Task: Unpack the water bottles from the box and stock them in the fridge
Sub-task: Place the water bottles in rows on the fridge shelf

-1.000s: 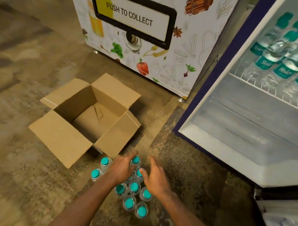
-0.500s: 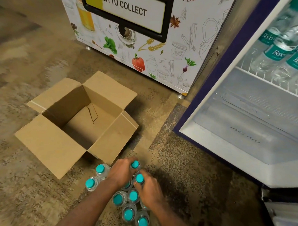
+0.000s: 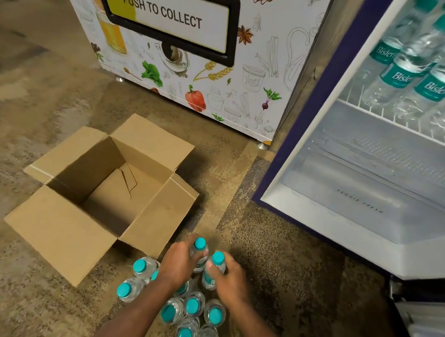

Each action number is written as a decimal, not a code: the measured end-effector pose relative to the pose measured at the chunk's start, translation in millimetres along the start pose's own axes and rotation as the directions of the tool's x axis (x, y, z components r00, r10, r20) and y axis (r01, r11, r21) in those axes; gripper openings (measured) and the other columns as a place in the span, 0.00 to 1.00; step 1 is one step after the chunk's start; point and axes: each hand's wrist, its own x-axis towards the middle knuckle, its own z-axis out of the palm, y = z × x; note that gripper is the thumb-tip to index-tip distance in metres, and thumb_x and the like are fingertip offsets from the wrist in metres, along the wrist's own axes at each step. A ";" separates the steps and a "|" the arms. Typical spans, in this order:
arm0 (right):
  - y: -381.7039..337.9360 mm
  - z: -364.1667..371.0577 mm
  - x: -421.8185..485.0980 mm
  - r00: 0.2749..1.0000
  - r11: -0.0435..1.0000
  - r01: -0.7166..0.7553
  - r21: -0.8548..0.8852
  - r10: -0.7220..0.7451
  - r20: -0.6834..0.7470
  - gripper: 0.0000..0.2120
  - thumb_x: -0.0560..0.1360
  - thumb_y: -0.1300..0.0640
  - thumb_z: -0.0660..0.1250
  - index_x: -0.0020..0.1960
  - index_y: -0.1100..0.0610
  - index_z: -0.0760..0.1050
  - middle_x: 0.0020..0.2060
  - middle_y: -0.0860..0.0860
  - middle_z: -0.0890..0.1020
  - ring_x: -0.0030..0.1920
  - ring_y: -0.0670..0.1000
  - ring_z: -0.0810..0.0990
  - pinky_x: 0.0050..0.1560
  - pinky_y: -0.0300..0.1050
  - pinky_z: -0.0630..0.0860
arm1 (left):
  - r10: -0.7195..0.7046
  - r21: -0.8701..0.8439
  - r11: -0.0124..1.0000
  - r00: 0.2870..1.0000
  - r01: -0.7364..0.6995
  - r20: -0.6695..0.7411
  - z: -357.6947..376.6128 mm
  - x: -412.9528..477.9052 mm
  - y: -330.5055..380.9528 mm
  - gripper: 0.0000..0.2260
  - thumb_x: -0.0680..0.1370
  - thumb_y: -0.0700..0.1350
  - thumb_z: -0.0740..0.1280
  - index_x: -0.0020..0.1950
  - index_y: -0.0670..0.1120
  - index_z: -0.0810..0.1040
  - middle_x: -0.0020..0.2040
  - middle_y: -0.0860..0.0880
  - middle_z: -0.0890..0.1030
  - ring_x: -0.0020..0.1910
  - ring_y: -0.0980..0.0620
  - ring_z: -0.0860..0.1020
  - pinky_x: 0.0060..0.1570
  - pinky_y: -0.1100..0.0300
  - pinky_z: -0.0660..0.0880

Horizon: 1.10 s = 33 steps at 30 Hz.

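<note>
Several clear water bottles with teal caps (image 3: 192,306) stand clustered on the floor in front of me. My left hand (image 3: 177,264) grips one bottle (image 3: 199,250) at the far edge of the cluster. My right hand (image 3: 229,279) grips a second bottle (image 3: 214,269) just beside it. The open cardboard box (image 3: 63,228) sits empty on the floor to the left. The open fridge (image 3: 340,223) is at the right, with several bottles (image 3: 401,73) lying on its wire shelf (image 3: 369,116) above a clear drawer (image 3: 359,198).
A white vending cabinet (image 3: 219,92) printed with food drawings and a "PUSH TO COLLECT" flap stands behind the box. The fridge's dark blue side edge (image 3: 306,121) juts toward me. Bare speckled floor (image 3: 276,258) lies between the bottles and the fridge.
Both hands came down onto the cluster and closed around two bottles at its far side. The view has shifted closer to the floor.
</note>
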 end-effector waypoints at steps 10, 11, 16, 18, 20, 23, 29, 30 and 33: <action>-87.5 -145.8 -4.7 0.993 0.919 0.102 0.381 -0.073 -0.089 0.17 0.74 0.48 0.73 0.62 0.47 0.78 0.54 0.42 0.84 0.54 0.41 0.82 0.55 0.42 0.80 | 0.257 -0.332 0.904 0.963 -0.271 -0.085 -63.9 5.0 131.2 0.12 0.79 0.53 0.72 0.62 0.57 0.79 0.54 0.61 0.84 0.54 0.62 0.81 0.53 0.61 0.78; -99.1 -160.7 -8.9 0.991 0.904 0.122 0.409 -0.088 -0.103 0.17 0.74 0.48 0.73 0.62 0.47 0.78 0.54 0.42 0.84 0.56 0.42 0.82 0.57 0.45 0.80 | 0.271 -0.363 0.886 0.958 -0.288 -0.098 -71.3 5.9 148.6 0.13 0.78 0.53 0.72 0.62 0.55 0.80 0.55 0.60 0.84 0.55 0.61 0.81 0.54 0.63 0.77; -164.8 -233.2 -44.2 0.967 0.826 0.252 0.505 -0.191 -0.171 0.10 0.76 0.54 0.71 0.56 0.50 0.80 0.51 0.44 0.85 0.53 0.43 0.83 0.52 0.42 0.79 | 0.345 -0.499 0.775 0.921 -0.388 -0.181 -106.6 -0.1 234.2 0.14 0.79 0.45 0.74 0.65 0.51 0.81 0.59 0.55 0.84 0.62 0.55 0.81 0.63 0.58 0.79; -187.7 -260.3 -59.1 0.954 0.802 0.299 0.517 -0.231 -0.194 0.10 0.76 0.55 0.70 0.57 0.52 0.80 0.51 0.47 0.85 0.53 0.45 0.83 0.54 0.43 0.80 | 0.385 -0.524 0.734 0.900 -0.433 -0.204 -121.7 -5.3 269.0 0.14 0.79 0.45 0.73 0.65 0.50 0.81 0.59 0.53 0.84 0.62 0.53 0.81 0.63 0.55 0.79; -209.6 -285.3 -73.2 0.939 0.767 0.343 0.542 -0.261 -0.225 0.12 0.75 0.54 0.70 0.58 0.53 0.80 0.51 0.50 0.85 0.53 0.46 0.84 0.52 0.42 0.80 | 0.436 -0.530 0.696 0.872 -0.484 -0.224 -137.2 -11.2 302.3 0.14 0.80 0.45 0.71 0.65 0.50 0.80 0.59 0.53 0.84 0.63 0.52 0.81 0.64 0.54 0.79; -240.0 -319.3 -92.0 0.918 0.714 0.397 0.577 -0.300 -0.260 0.14 0.73 0.53 0.70 0.58 0.53 0.79 0.51 0.48 0.85 0.54 0.47 0.83 0.52 0.42 0.80 | 0.499 -0.482 0.678 0.828 -0.556 -0.254 -159.4 -20.5 350.8 0.15 0.81 0.47 0.70 0.67 0.50 0.79 0.62 0.54 0.82 0.65 0.55 0.79 0.64 0.60 0.79; -290.6 -371.0 -117.5 0.855 0.651 0.517 0.556 -0.374 -0.358 0.18 0.75 0.52 0.69 0.65 0.49 0.76 0.57 0.44 0.83 0.57 0.45 0.82 0.55 0.46 0.78 | 0.607 -0.224 0.697 0.726 -0.681 -0.322 -192.8 -31.7 426.5 0.19 0.78 0.59 0.69 0.67 0.56 0.80 0.62 0.60 0.80 0.65 0.58 0.75 0.60 0.64 0.75; -298.1 -378.5 -119.9 0.847 0.642 0.530 0.554 -0.372 -0.380 0.18 0.76 0.52 0.69 0.66 0.48 0.76 0.58 0.44 0.83 0.57 0.45 0.82 0.56 0.47 0.78 | 0.611 -0.175 0.698 0.704 -0.695 -0.361 -196.6 -33.4 437.7 0.20 0.77 0.61 0.69 0.67 0.56 0.81 0.60 0.62 0.80 0.64 0.60 0.74 0.59 0.69 0.72; -317.9 -399.5 -123.2 0.829 0.612 0.555 0.563 -0.352 -0.434 0.16 0.76 0.52 0.70 0.64 0.49 0.78 0.56 0.46 0.84 0.56 0.47 0.83 0.53 0.45 0.79 | 0.610 -0.135 0.667 0.641 -0.733 -0.465 -206.8 -38.7 469.4 0.24 0.73 0.65 0.69 0.64 0.54 0.82 0.57 0.65 0.78 0.62 0.67 0.71 0.56 0.73 0.69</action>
